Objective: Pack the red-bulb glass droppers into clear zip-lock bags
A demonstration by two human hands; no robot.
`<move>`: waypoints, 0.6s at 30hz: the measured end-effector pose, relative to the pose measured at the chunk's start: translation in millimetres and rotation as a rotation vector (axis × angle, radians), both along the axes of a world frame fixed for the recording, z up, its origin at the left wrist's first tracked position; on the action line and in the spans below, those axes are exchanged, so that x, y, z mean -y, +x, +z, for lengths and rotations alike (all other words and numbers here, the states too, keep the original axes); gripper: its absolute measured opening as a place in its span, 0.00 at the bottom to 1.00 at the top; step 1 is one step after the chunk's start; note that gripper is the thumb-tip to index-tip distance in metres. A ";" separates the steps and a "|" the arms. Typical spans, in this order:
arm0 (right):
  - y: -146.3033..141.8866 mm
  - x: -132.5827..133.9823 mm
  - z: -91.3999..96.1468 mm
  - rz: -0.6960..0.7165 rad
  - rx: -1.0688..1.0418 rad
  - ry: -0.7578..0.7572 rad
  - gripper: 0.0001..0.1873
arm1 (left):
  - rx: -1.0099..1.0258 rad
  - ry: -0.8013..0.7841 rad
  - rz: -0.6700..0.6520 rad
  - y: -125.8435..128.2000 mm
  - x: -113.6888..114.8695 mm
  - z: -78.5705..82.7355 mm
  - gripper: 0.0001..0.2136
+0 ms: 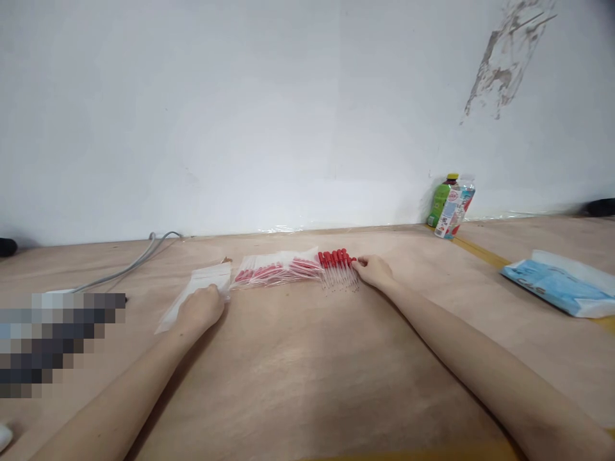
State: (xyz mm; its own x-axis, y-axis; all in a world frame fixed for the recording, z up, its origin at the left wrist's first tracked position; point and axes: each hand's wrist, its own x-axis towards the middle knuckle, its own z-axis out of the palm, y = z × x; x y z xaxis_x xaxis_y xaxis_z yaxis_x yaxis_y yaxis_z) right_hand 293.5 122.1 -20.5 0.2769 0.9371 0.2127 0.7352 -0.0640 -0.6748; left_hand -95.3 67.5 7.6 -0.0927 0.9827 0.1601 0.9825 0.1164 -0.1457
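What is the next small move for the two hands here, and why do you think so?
Probably the left hand should lift the top bag from the pile of empty clear bags it rests on. The right hand touches the loose row of red-capped pieces, and filled bags lie between the hands, so an open bag seems the missing thing.

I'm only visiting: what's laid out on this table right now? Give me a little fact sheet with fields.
surface: wooden table against a white wall
left hand: rests on a stack of empty clear bags
right hand: fingertips at a row of loose red-capped pieces
between the hands: filled bags holding more red-capped pieces
far right: two bottles by the wall; blue-and-white pack nearer the edge
far left: grey cable
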 end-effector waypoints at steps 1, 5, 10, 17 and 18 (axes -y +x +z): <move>-0.6 -1.6 -0.8 -0.006 0.005 -0.014 0.16 | -0.009 0.007 -0.003 -0.3 1.5 2.1 0.11; -1.7 -5.5 -1.9 -0.062 -0.011 -0.054 0.16 | -0.026 0.078 -0.016 5.7 5.7 11.0 0.11; -0.6 -8.7 -4.7 -0.110 -0.090 -0.047 0.14 | 0.030 0.382 -0.329 37.1 19.8 12.6 0.20; 3.7 -13.8 -9.6 -0.094 -0.358 0.025 0.07 | 0.223 0.045 -1.179 94.5 60.5 -6.8 0.20; 5.1 -13.6 -9.2 -0.086 -0.418 0.035 0.08 | 0.244 -0.062 -1.239 98.7 64.1 -7.7 0.20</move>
